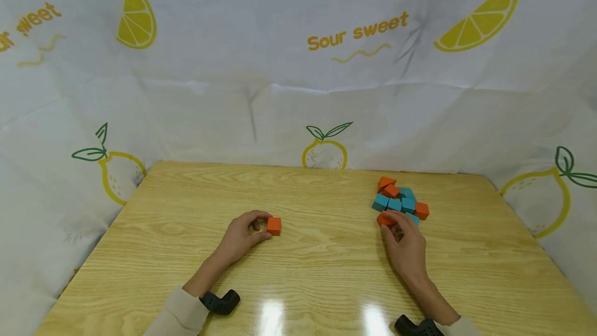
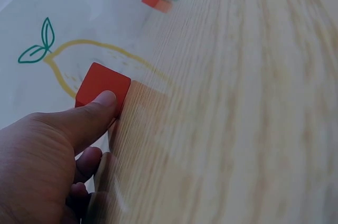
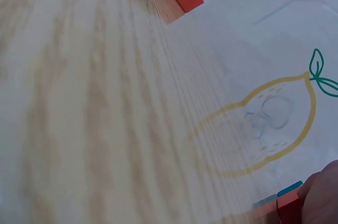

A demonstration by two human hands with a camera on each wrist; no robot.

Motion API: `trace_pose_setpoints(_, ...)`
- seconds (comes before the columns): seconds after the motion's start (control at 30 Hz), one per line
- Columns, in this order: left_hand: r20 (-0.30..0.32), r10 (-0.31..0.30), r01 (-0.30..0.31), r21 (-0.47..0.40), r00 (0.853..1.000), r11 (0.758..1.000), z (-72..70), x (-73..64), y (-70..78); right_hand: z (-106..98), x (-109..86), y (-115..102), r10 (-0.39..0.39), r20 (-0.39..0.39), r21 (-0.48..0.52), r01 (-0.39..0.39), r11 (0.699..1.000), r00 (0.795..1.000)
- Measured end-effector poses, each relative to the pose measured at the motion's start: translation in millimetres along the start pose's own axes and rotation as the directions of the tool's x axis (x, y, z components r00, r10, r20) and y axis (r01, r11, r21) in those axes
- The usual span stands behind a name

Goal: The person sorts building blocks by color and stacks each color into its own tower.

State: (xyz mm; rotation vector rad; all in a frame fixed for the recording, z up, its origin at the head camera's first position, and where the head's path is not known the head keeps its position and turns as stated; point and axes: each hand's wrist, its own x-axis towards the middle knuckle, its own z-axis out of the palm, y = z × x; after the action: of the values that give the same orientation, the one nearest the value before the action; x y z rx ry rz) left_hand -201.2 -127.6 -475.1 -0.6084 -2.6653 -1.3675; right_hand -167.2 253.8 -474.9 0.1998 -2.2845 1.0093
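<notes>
In the head view my left hand (image 1: 241,236) pinches an orange cube (image 1: 273,226) between thumb and fingers, left of the table's middle. The left wrist view shows the thumb lying against one face of that cube (image 2: 103,84). Over on the right, my right hand (image 1: 408,248) has its thumb and fingers on another orange block (image 1: 384,219), at the near edge of a cluster of blocks. Part of this block is hidden by the fingers. The right wrist view catches only a bit of the hand (image 3: 322,197) with the orange block (image 3: 290,205) at its fingertips.
Behind the right hand the cluster holds several blue blocks (image 1: 380,202) and a few orange ones, including an orange cube (image 1: 422,210) on its right side and an orange wedge-like block (image 1: 386,183) at the back. A lemon-print sheet (image 1: 224,118) hangs behind the wooden table (image 1: 317,263).
</notes>
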Motion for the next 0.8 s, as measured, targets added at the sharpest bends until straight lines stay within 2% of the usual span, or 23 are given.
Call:
trace_pose_setpoints(0.43, 0.002, -0.003, 0.003, -0.003, 1.000, 1.000, 0.5, 0.5, -0.6, -1.3, 0.7, -1.5, 0.080, 0.057, 0.003, -0.080, 0.997, 0.995)
trace_pose_setpoints(0.67, 0.000, -0.003, 0.003, -0.006, 1.000, 1.000, -0.1, 0.4, 1.1, -1.3, 0.5, -3.0, 0.153, 0.128, -0.025, -0.151, 0.988, 0.980)
trace_pose_setpoints(0.8, -0.004, -0.004, 0.004, -0.005, 1.000, 1.000, 0.1, -0.5, 0.8, -2.5, -0.2, -3.5, 0.204, 0.177, 0.006, -0.208, 0.978, 0.963)
